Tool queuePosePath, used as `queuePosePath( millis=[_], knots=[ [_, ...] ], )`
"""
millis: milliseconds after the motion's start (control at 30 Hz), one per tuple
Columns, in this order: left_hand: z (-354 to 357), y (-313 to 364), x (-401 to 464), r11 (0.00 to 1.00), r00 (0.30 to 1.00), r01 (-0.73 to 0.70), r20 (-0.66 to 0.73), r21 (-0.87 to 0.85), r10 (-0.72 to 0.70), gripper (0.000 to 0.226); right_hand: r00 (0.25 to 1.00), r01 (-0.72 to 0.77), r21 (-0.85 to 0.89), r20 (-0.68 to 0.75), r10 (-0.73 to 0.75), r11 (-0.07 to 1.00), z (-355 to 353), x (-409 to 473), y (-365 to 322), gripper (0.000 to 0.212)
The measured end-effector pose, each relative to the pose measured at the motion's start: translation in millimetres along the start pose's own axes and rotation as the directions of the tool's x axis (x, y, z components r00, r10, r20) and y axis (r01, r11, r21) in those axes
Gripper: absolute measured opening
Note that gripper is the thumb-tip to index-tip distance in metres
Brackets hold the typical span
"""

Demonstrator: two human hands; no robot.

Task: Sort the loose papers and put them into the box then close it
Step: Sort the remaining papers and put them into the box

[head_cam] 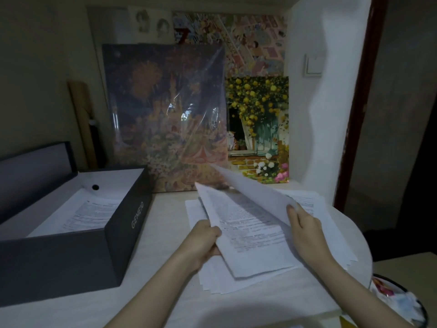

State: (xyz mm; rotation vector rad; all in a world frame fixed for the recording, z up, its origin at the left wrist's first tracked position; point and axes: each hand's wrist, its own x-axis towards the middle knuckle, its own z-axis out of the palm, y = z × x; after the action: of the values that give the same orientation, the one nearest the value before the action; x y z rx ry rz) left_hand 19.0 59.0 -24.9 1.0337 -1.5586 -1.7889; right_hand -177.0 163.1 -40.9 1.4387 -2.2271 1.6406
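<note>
The room is dim and bluish, with grainy, soft detail throughout. Glare streaks the plastic wrap (189,110) over the dark painting. A rounded shadow falls on the tabletop (165,233) near the bottom edge. Wide-angle distortion bends the door frame (359,102) at right.

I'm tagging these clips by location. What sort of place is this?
Probably a room at home, at a small desk. Colourful paintings lean against the wall, one of yellow flowers, a white light switch sits nearby, and printed white papers lie on the pale tabletop.
</note>
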Motion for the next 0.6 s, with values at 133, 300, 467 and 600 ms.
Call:
queuePosePath(
  millis=[133,300,467,600],
  knots=[
    [-16,9,5,0.998,0.974,-0.05,-0.219,0.04,0.058,0.033,0.96,0.253,-0.068,0.141,-0.242,0.965,3,-5,1,0.041],
    [-27,16,5,0.998,0.946,-0.02,-0.325,-0.057,0.0,0.032,0.747,0.659,-0.311,0.382,-0.545,0.685,20,-12,-1,0.046],
    [-27,9,20,0.973,0.964,-0.026,-0.265,-0.231,-0.037,0.026,0.637,0.767,-0.382,0.557,-0.534,0.517,25,-14,-4,0.042],
    [-23,9,21,0.996,0.988,0.029,-0.146,-0.09,-0.042,0.037,0.622,0.736,-0.282,0.64,-0.451,0.615,23,-13,-5,0.053]
  ],
)
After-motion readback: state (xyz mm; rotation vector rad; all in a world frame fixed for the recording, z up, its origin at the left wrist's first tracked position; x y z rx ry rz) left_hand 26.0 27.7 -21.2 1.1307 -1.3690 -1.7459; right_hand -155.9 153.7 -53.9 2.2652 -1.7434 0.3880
